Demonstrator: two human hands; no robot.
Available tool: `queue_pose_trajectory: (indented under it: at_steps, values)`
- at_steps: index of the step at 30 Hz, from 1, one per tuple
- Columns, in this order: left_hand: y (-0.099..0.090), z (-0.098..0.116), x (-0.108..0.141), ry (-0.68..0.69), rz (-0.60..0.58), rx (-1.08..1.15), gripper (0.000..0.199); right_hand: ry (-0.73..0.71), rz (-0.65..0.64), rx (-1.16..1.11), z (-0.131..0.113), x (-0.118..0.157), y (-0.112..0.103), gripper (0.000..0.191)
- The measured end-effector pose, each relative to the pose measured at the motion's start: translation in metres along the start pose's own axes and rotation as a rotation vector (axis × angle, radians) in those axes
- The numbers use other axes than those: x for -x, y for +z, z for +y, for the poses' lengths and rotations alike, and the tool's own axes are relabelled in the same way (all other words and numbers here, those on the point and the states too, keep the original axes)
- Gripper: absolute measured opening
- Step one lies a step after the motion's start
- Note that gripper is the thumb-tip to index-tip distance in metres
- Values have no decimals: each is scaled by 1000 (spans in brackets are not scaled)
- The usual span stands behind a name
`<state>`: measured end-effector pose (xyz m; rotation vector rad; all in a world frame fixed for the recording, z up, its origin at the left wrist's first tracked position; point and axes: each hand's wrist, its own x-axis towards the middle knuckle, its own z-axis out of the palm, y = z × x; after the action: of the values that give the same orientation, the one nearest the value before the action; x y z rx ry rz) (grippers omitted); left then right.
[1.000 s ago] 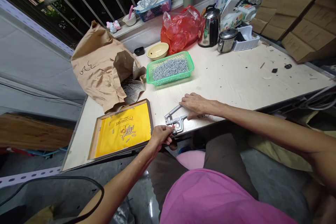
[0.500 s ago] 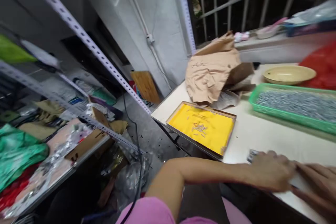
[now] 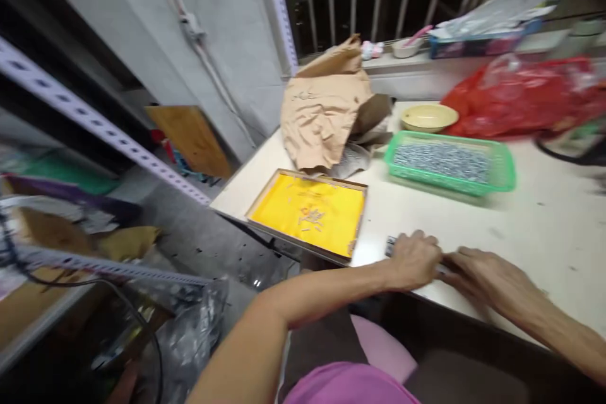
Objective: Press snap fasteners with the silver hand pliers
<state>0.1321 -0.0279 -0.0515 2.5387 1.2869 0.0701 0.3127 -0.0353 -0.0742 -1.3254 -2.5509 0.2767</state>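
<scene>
My left hand [image 3: 415,260] is at the table's front edge, its fingers closed round a small object whose black-and-white end [image 3: 391,246] sticks out on the left. Just to the right, my right hand [image 3: 487,278] is blurred, its fingers bent toward the left hand; what it holds, if anything, cannot be made out. A shallow tray [image 3: 358,221] lined with yellow lies left of my hands, with several small metal pieces [image 3: 311,216] on it. Behind my hands sits a green basket [image 3: 504,167] full of small grey metal parts [image 3: 442,161].
A crumpled brown paper bag [image 3: 322,120] stands behind the tray on the white table [image 3: 558,227]. Further back are a cream oval dish [image 3: 428,117] and a red plastic bag [image 3: 516,98]. A perforated metal post [image 3: 118,132] slants across the left side.
The view has swung to the right, so the table items appear further left. More of my right hand and forearm shows, along with the whole green basket and the red bag.
</scene>
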Motion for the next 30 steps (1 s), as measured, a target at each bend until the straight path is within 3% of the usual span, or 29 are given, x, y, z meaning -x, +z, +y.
queue_pose_trajectory:
  at_steps: [3, 9, 12, 15, 18, 21, 24, 27, 30]
  values:
    - [-4, 0, -1, 10, 16, -14, 22, 35, -137, 3, -6, 4, -14, 36]
    - [-17, 0, 0, -10, 5, -66, 24, 71, -91, 46, -11, -11, -24, 32]
    - [-10, 2, 9, 8, 113, -49, 28, 12, -149, -3, 2, -16, -33, 42]
    - [4, 9, 23, 127, 226, -30, 26, 49, -162, 7, 14, -23, -38, 31]
    - [15, 20, 32, 197, 234, -12, 23, 126, -146, 132, 21, -36, -37, 15]
    - [19, 28, 31, 157, 225, 23, 20, 125, -100, 196, 23, -52, -36, 15]
    - [19, 29, 28, 139, 250, 52, 20, 140, -106, 233, 9, -65, -39, 16]
    - [20, 33, 38, 176, 320, 90, 27, -58, -162, 203, -24, -72, -44, 17]
    - [18, 41, 69, 300, 343, 154, 27, -325, -284, 162, -60, -74, -44, 14]
